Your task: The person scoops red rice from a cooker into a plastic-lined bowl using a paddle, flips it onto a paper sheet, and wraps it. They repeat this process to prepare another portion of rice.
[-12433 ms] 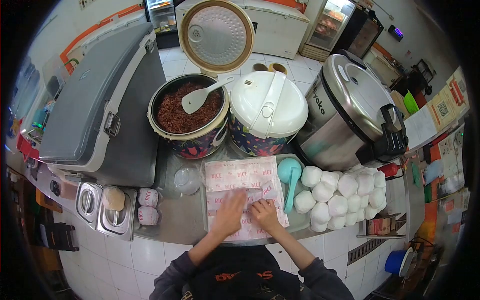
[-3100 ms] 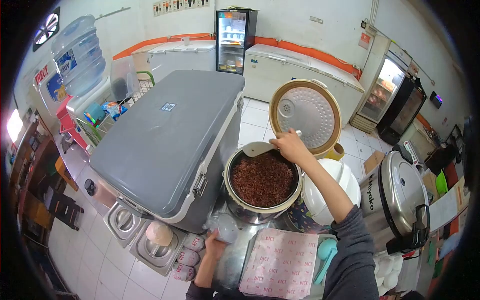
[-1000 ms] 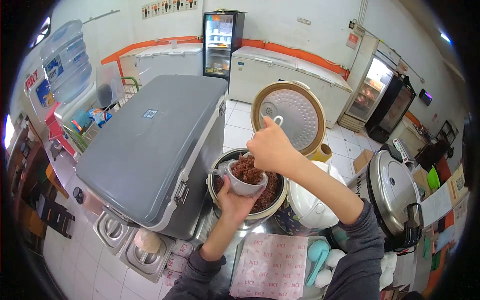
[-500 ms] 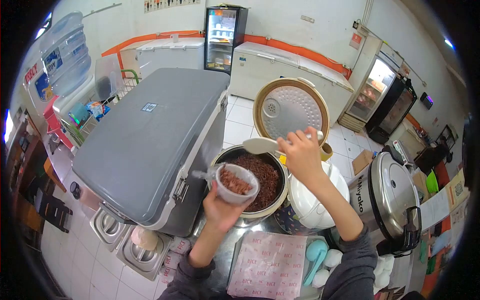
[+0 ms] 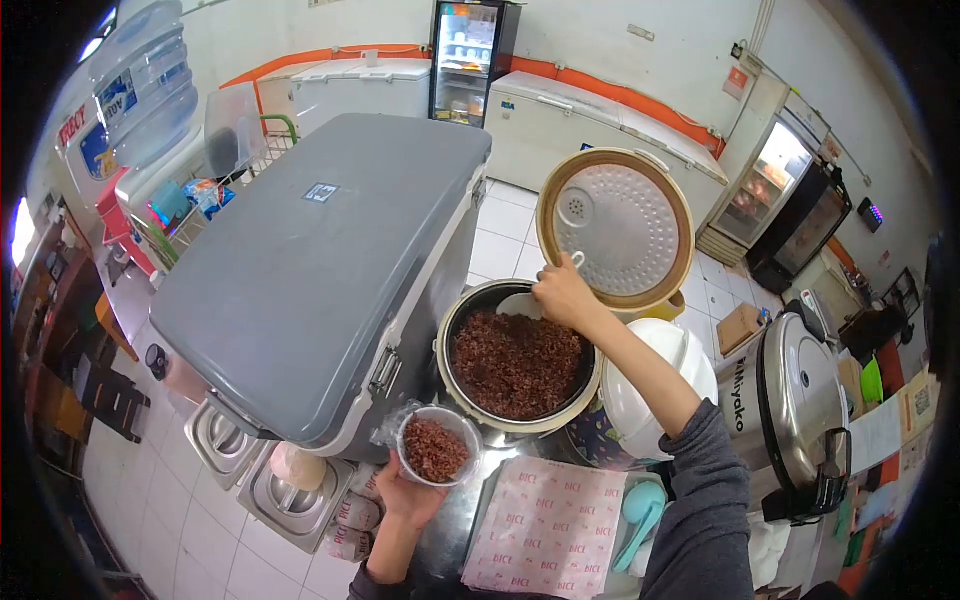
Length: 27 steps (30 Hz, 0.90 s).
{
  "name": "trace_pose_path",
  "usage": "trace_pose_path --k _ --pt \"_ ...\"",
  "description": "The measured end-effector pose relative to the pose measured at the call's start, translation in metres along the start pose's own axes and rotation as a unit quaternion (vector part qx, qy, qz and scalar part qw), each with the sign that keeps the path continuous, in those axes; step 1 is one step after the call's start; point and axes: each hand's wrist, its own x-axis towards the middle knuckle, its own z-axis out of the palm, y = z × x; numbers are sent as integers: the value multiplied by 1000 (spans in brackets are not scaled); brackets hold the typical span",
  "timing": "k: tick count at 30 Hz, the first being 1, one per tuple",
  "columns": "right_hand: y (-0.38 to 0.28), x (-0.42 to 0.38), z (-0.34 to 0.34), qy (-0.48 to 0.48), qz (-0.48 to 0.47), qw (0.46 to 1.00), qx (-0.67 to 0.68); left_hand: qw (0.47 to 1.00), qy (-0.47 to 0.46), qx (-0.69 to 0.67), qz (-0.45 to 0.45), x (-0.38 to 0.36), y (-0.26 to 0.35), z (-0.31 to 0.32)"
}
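Slanting down into the pot (image 5: 518,424), white paddle (image 5: 520,306) in right hand (image 5: 568,296).

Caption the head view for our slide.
Left hand holds a bowl of red rice; right hand holds a paddle in the open cooker.

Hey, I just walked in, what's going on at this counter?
One person is working at an open rice cooker full of dark reddish-brown cooked rice. The left hand holds a small clear plastic-lined bowl with some of that rice in it, beside the cooker. The right hand grips a white rice paddle, its blade down at the rice in the cooker. Nearby lies pink-and-white printed paper.
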Motion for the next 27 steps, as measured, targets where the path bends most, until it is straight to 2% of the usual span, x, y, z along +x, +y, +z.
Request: trace_pose_path --k 4,16,19,23,27 --pt "4 -1 2 -34 28 999 31 1000 -12 -17 -6 9 -4 -4" --pt "10 -14 16 -134 6 972 194 997 -56 -44 -12 23 -4 -12" --pt "-3 -15 22 -183 29 952 242 996 -56 -64 -16 22 -4 -11" --pt "-42 -25 46 -190 25 933 306 997 -60 -53 -13 23 -3 -12" --pt "-42 -32 16 -211 22 915 343 998 -48 -36 -10 21 -3 -15"
